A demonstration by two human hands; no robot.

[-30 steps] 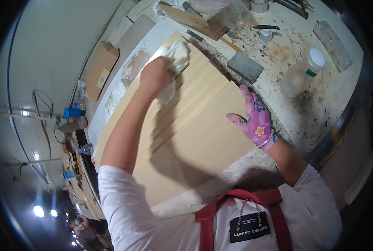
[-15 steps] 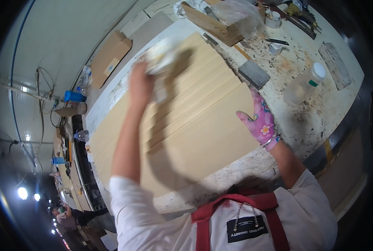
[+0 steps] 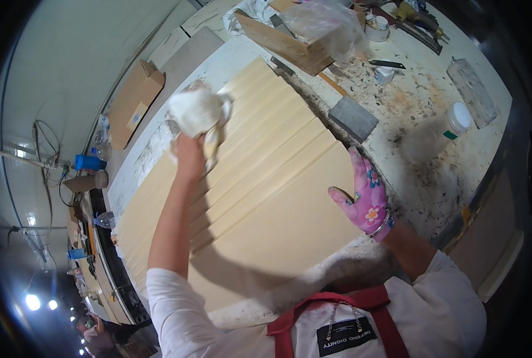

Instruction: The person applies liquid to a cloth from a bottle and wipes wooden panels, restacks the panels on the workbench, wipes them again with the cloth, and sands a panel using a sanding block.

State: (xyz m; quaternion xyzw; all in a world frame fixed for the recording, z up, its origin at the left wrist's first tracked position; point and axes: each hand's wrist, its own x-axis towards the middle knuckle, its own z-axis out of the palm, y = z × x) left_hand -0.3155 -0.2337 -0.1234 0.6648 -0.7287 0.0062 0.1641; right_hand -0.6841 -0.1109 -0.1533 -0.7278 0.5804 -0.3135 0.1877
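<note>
My bare left hand (image 3: 190, 156) is closed round a bunched white cloth (image 3: 195, 112), which lies over the far left part of a cream-coloured panel (image 3: 278, 230). Part of the cloth hangs down beside the fingers. Parallel ridges and grooves run across the panel's middle, while its near right area is flat. At the right edge of the panel rests my right hand (image 3: 367, 200), in a pink flowered glove. Its thumb stands apart from the fingers, and nothing is in it.
A grey block (image 3: 353, 117) sits just past the panel's right edge. Further right are a clear jar with a white lid (image 3: 436, 132) and a long grey bar (image 3: 472, 89). A wooden piece (image 3: 284, 42), a plastic bag (image 3: 328, 27) and a black-handled knife (image 3: 387, 64) lie at the back.
My left hand has moved the cloth leftward and nearer to me across the panel. My right hand stays at the panel's right edge. The whole view has shifted slightly.
</note>
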